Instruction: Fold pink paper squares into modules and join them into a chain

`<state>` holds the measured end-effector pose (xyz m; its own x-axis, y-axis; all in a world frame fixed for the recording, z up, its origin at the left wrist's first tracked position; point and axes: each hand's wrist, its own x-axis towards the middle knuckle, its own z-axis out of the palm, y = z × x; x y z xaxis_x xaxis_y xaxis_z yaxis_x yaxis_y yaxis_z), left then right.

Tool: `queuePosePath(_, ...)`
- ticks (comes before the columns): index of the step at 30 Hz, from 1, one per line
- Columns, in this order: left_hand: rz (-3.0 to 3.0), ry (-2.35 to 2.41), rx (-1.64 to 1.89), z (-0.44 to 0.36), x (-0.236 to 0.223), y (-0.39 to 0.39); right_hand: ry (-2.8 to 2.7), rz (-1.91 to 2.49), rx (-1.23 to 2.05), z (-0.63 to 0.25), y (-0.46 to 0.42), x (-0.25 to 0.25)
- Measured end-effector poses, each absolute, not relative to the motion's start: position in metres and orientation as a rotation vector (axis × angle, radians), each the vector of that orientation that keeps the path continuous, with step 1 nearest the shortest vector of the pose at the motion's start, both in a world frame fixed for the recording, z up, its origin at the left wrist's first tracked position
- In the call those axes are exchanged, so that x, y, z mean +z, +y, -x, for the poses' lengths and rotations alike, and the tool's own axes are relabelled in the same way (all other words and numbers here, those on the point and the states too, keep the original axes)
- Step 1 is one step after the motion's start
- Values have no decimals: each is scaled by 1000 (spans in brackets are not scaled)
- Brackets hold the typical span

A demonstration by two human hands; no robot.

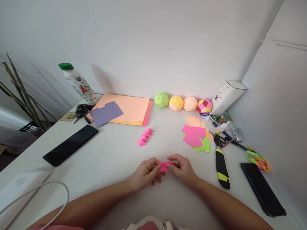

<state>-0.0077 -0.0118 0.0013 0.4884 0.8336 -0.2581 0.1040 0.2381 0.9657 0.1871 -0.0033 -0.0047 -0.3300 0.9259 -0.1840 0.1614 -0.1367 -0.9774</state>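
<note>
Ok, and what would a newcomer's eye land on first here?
Likely the row of four faceted paper balls against the wall, green at the left, pink and yellow at the right. Then the bright pink paper pinched between the left hand and right hand, front and centre. The green-capped bottle also stands out at far left.

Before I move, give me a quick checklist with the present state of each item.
1. Pink paper held at both ends: ok, between the left hand and right hand.
2. Its creases sharp: cannot tell, fingers cover part.
3. Folded pink pieces clear of the hands: ok, beyond them.
4. Loose cut papers squared up: not ok, overlapping at odd angles.
5. Black-and-yellow handled tool clear of the right hand: ok.
6. Bottle capped: ok.
</note>
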Motion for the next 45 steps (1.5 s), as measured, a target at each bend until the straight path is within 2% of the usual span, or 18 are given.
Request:
queuePosePath(19,-1406,1033,463,6,1,-9,-1461,1251,1450,-184,-5,-3)
queuePosePath(45,-1363,1021,545,-2,2,-8,-1694,1083,1441,-182,-4,-5)
